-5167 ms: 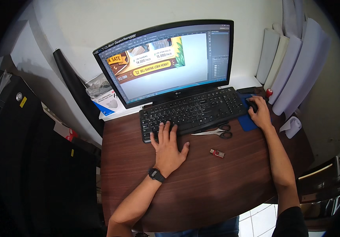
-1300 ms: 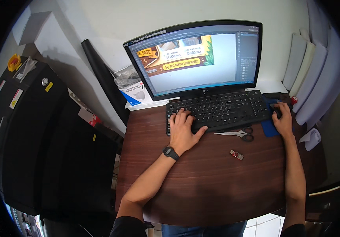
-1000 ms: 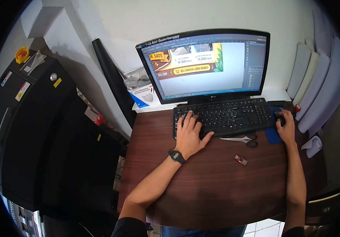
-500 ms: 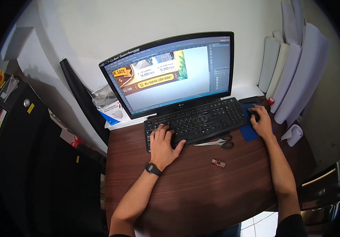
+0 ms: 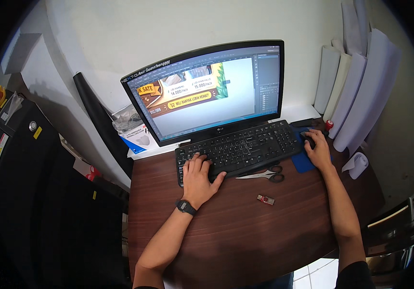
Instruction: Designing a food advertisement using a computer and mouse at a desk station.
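My left hand (image 5: 198,179) rests on the left end of a black keyboard (image 5: 245,149), its fingers spread over the keys and the thumb stretched along the near edge. A black digital watch (image 5: 186,207) is on that wrist. My right hand (image 5: 318,150) curls over a dark mouse (image 5: 308,141), mostly hidden under the fingers, on a blue mouse pad (image 5: 304,163). Behind the keyboard stands a black monitor (image 5: 207,113), which displays a colourful food-price design in an editing window.
Scissors (image 5: 264,174) with dark handles lie at the keyboard's near edge. A red-and-silver USB stick (image 5: 265,199) lies on the brown desk (image 5: 245,236). White paper rolls (image 5: 349,91) lean at the right wall. A large black machine (image 5: 33,183) stands on the left.
On the screen, a small dark label has appeared by the design's right edge, and the yellow area there looks altered. My right hand has shifted very slightly; my left hand stays in place.
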{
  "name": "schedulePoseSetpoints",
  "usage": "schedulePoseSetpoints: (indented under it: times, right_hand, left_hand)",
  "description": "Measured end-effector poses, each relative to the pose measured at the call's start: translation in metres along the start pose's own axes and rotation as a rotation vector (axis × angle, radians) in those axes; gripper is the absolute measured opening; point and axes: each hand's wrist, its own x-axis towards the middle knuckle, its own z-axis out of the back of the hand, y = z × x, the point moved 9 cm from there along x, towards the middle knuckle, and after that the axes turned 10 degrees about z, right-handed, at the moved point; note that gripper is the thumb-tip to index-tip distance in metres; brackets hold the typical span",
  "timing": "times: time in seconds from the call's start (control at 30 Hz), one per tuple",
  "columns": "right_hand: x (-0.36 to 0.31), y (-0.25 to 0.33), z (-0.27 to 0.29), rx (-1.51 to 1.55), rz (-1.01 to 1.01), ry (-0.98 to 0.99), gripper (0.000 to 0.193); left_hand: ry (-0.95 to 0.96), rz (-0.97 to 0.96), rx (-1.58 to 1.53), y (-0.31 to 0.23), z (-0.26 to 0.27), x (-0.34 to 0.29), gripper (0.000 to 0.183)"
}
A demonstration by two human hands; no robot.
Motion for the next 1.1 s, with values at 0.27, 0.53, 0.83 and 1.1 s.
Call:
schedulePoseSetpoints:
  times: [0.27, 0.53, 0.83, 1.1]
  right_hand:
    - [0.0008, 0.0034, 0.0000, 0.002, 0.008, 0.018, 0.033]
    - [0.0001, 0.0010, -0.0018, 0.005, -0.016, 0.049, 0.034]
    - [0.0012, 0.0027, -0.0007, -0.002, -0.013, 0.053, 0.034]
    - [0.0010, 0.0001, -0.0027, -0.019, 0.006, 0.054, 0.034]
  left_hand:
    - [-0.007, -0.004, -0.007, -0.0008, 0.0006, -0.0002, 0.050]
    - [0.001, 0.009, -0.010, -0.0001, -0.0008, 0.0001, 0.049]
    - [0.035, 0.002, -0.032, -0.0004, -0.0025, 0.0002, 0.053]
    - [0.050, -0.016, -0.036, -0.0016, -0.0043, 0.0000, 0.051]
